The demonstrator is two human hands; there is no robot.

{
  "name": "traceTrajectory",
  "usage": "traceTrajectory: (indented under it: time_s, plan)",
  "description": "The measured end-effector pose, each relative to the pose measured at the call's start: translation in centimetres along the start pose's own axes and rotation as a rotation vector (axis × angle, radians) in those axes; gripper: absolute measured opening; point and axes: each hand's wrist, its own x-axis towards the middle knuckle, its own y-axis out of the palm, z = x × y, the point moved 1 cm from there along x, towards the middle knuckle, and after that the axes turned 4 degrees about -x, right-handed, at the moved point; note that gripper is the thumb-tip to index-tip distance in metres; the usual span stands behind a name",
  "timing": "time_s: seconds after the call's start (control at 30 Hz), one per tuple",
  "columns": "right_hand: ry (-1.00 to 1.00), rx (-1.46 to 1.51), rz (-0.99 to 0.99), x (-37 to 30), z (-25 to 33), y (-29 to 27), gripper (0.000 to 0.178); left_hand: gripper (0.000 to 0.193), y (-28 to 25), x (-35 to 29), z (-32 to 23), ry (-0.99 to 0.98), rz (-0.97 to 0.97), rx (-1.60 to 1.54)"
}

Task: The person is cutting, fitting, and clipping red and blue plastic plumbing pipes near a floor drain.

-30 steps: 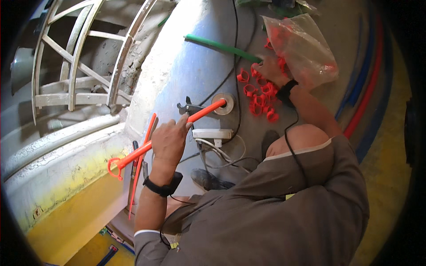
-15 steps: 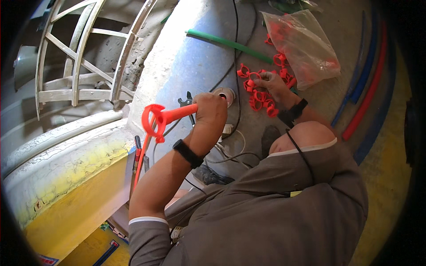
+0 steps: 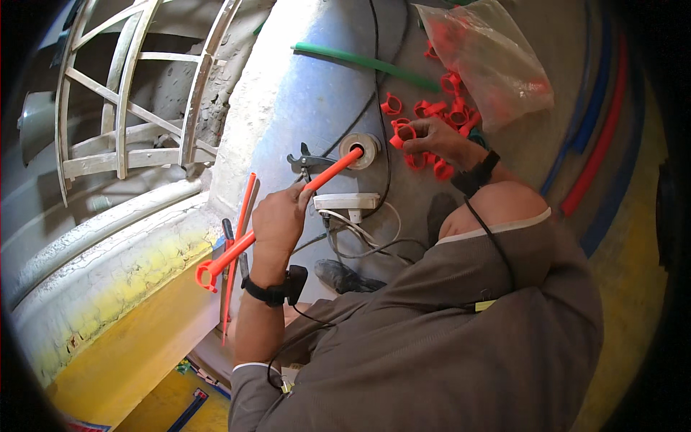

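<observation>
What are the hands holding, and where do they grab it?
The left hand grips an orange pipe around its middle. The right hand pinches one small orange clip by its edge, over the pile of clips.

Building site: pipes (image 3: 601, 137), raw concrete (image 3: 108, 237)

A grey concrete floor (image 3: 317, 86) lit by bright daylight, edged on the left by a worn yellow-painted curb (image 3: 108, 302), with a pale metal lattice frame (image 3: 122, 108) lying beyond it at upper left.
</observation>
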Motion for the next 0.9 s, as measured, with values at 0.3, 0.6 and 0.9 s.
traceTrajectory:
  time_s: [0.3, 0.6, 0.9]
  plan:
    - [-0.012, -0.022, -0.015, 1.4, -0.9, 0.7, 0.031, 0.038, 2.9, 0.4, 4.2, 0.017, 0.063, -0.288]
    - [-0.022, -0.106, -0.039, 1.9, -0.7, 3.1, 0.034, 0.040, 2.0, -0.2, 3.5, -0.110, 0.212, -0.411]
    - [-0.164, -0.351, -0.091, 1.8, 0.4, 3.4, 0.029, 0.040, 2.3, -1.2, 2.8, -0.021, 0.112, -0.593]
